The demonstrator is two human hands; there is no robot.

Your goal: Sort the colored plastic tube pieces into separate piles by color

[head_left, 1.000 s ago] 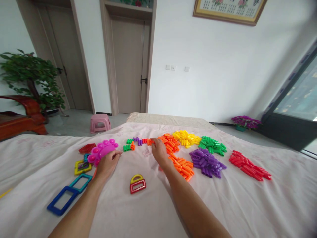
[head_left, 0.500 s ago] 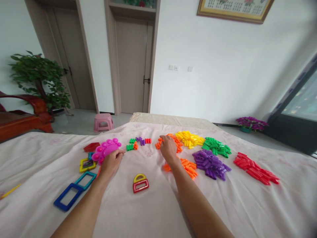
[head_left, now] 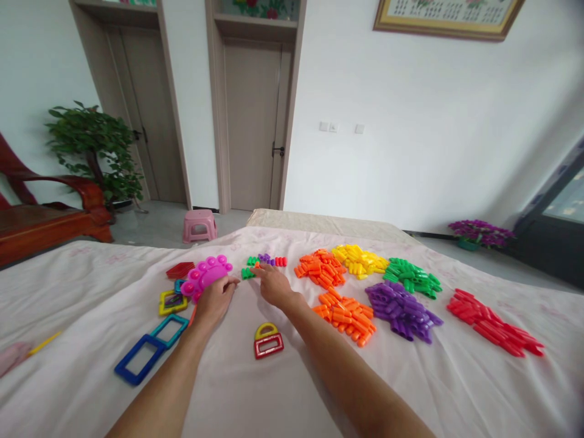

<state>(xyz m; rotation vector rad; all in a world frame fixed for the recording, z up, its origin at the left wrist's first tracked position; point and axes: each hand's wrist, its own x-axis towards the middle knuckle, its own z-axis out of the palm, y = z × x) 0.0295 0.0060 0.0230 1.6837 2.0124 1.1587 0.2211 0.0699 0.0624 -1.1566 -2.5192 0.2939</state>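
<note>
My right hand (head_left: 274, 287) reaches over a small group of ribbed plastic tube pieces, its fingers closed on an orange tube piece (head_left: 257, 264) that they partly cover. Green pieces (head_left: 248, 273) lie just left of the fingertips. Behind them are purple pieces (head_left: 266, 259) and red pieces (head_left: 281, 261). On the left, my left hand (head_left: 219, 295) rests on the cloth with curled fingers; whether anything is inside is hidden. A pink paw-shaped toy (head_left: 206, 274) lies right beside it, partly behind the hand.
Piles of orange (head_left: 320, 267), yellow (head_left: 360, 260), green (head_left: 413, 277), purple (head_left: 403, 309) and red tubes (head_left: 495, 321) spread to the right. A yellow-and-red frame piece (head_left: 268, 342) lies in front. Blue frames (head_left: 140, 359) and a yellow frame (head_left: 172, 302) lie left on the cloth (head_left: 219, 389).
My right hand has moved left from the orange pile to the small group of tube pieces. My left hand stays by the pink toy. The whole view has shifted slightly.
</note>
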